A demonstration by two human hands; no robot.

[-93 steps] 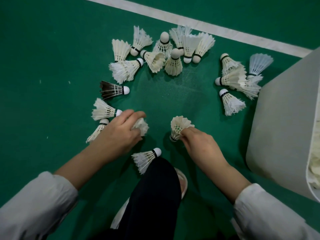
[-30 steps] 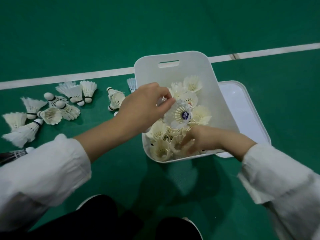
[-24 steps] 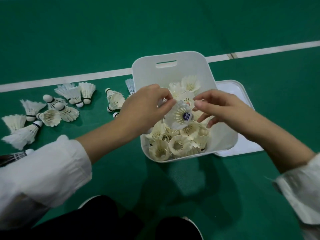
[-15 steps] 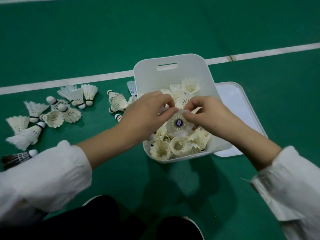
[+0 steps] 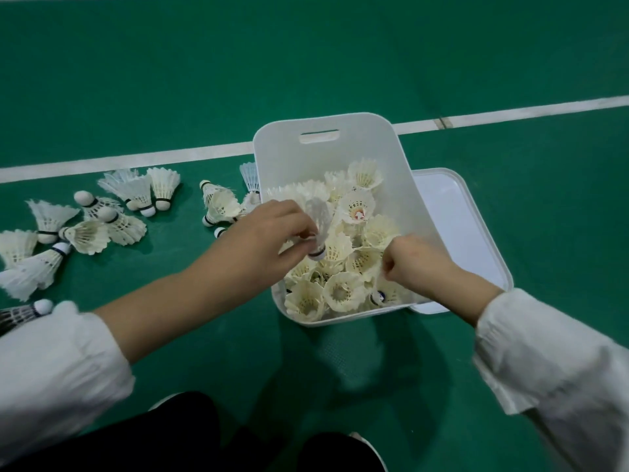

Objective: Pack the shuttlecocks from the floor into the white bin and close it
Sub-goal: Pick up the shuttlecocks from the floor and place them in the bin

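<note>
Listing contents at the white bin [image 5: 326, 155], open-topped and standing on the green floor [image 5: 340, 63].

Item 1: held shuttlecock [image 5: 318, 223], blurred, skirt up and cork down, above the left half of the bin. The left hand [image 5: 269, 240] pinches it low, near the cork, between thumb and fingertips.

Item 2: packed shuttlecocks [image 5: 342, 291], many, filling the bin and mostly seated skirt up.

Item 3: loose shuttlecocks [image 5: 119, 226], about a dozen, on the floor to the left of the bin; a dark shuttlecock [image 5: 20, 313] lies farthest left.

Item 4: lid [image 5: 456, 226], flat on the floor, touching the right side of the bin.

The right hand [image 5: 418, 264] sits inside the near right corner of the bin with its fingers curled; whether it grips anything cannot be told.

Handling, as judged:
- Each shuttlecock is very light.
- The skirt is thin, springy and easily crushed or bent.
- The cork is the firm part, so take hold there or at the banded collar just above it.
- Set each one in cork first and do not press down on the pile.
- The lid looks rigid; lift it by its edges.
</note>
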